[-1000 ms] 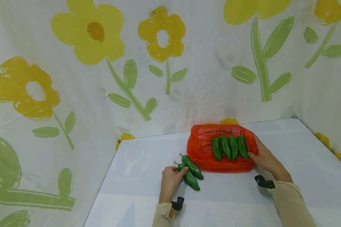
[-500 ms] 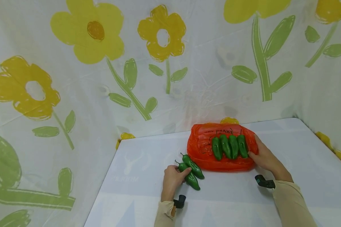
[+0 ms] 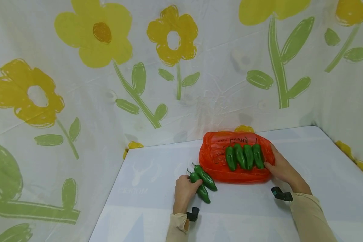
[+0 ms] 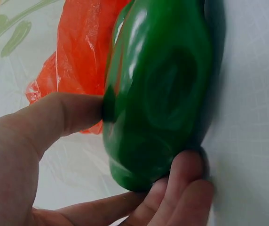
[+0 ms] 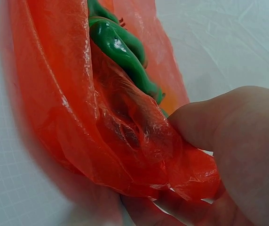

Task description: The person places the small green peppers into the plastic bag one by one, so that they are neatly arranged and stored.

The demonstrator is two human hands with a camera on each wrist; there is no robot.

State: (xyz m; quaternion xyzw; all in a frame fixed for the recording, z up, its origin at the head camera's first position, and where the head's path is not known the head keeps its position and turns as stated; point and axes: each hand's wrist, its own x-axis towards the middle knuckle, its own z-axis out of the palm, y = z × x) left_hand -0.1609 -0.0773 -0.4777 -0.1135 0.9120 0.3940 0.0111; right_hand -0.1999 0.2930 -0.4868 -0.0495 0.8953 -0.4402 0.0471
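Note:
My left hand (image 3: 183,191) pinches a glossy green pepper (image 3: 203,194) lying slantwise on the table. In the left wrist view the thumb presses one side of this pepper (image 4: 158,89) while the fingers curl under its end. A second green pepper (image 3: 207,178) lies right beside it, against the front left corner of a red plastic bag (image 3: 211,168). Several more green peppers (image 3: 248,157) sit in a row on the bag. My right hand (image 3: 282,170) grips the bag's right end, thumb on top and fingers underneath, partly hidden behind the film in the right wrist view.
The white table (image 3: 145,215) has faint printed patterns. Behind it and to both sides hangs a pale curtain (image 3: 211,84) with yellow flowers. A black wrist camera (image 3: 193,214) sits on the left wrist, another wrist camera (image 3: 280,194) on the right.
My left hand has shifted slightly right and away from me, its fingers still on the same pepper, which has turned a little. The right hand and the bag have stayed in place.

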